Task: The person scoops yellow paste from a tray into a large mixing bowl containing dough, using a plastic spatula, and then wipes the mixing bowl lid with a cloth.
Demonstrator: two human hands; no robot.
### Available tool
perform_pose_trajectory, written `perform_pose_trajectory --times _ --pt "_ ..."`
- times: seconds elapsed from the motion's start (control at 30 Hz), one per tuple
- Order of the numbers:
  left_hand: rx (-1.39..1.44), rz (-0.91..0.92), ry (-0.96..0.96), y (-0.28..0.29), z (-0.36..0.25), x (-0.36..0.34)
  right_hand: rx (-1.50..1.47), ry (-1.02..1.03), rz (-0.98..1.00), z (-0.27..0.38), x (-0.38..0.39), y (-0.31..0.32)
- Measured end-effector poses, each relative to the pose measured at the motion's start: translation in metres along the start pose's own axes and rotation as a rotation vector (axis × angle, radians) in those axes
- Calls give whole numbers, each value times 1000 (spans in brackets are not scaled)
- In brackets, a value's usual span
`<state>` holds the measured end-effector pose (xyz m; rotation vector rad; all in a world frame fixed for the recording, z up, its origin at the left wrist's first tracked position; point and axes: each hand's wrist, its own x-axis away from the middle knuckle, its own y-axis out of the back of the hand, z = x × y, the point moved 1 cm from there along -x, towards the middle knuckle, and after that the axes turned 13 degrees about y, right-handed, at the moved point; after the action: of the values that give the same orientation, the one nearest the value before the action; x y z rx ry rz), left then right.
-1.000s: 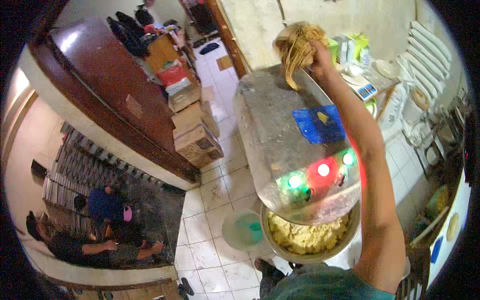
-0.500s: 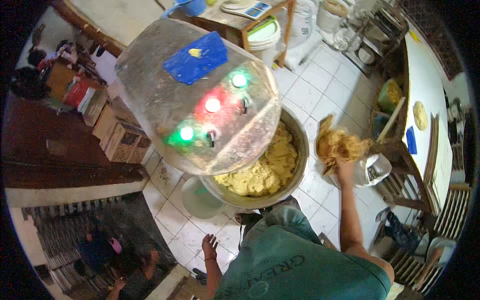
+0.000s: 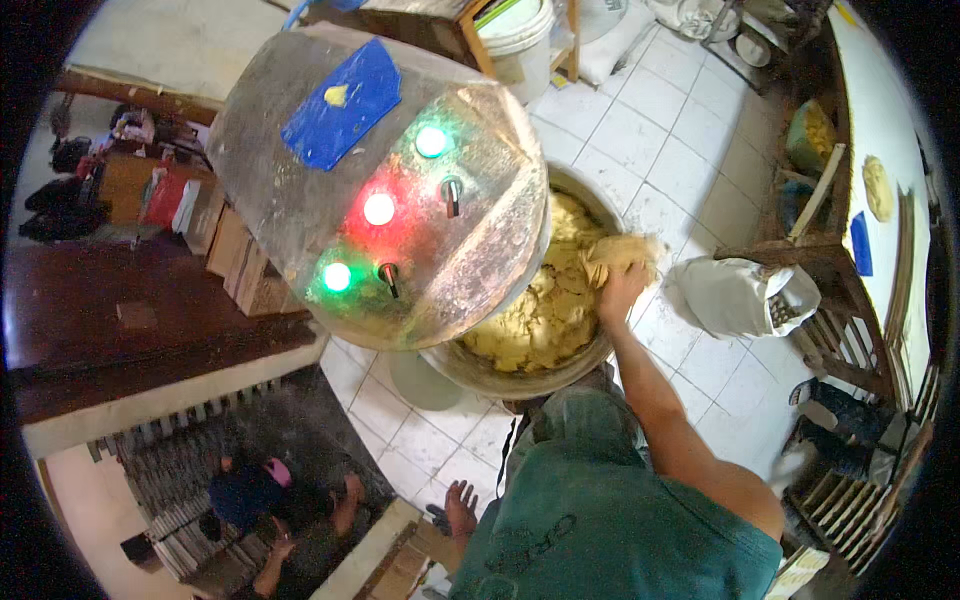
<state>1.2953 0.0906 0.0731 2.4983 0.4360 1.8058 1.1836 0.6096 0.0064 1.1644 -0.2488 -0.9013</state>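
My right hand grips a crumpled tan cloth at the right rim of a large steel bowl full of crumbly yellow dough. Over the bowl's upper left part hangs the worn metal top of a machine, with glowing green and red lights, two knobs and a blue patch on it. My left hand is low beside my green shirt, fingers apart and holding nothing. A translucent bucket stands behind the bowl's left side, partly hidden.
A white sack stands right of the bowl beside a white-topped table. A wooden stand with a lidded white bucket is behind the machine. Cardboard boxes are at left; two people are low at lower left.
My right hand has brought the cloth down from above the machine's far end, out to the right, and now leftward onto the bowl's rim. The view has tilted downward, bringing my left hand in.
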Motion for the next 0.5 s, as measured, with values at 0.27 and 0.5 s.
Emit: perform_pose_trajectory --times 0.27,0.5 --pt "70 10 146 93 140 -52 -1473 -489 -485 -113 -186 55" --pt "-23 88 131 8 74 -26 -843 -407 -30 -93 -46 115"
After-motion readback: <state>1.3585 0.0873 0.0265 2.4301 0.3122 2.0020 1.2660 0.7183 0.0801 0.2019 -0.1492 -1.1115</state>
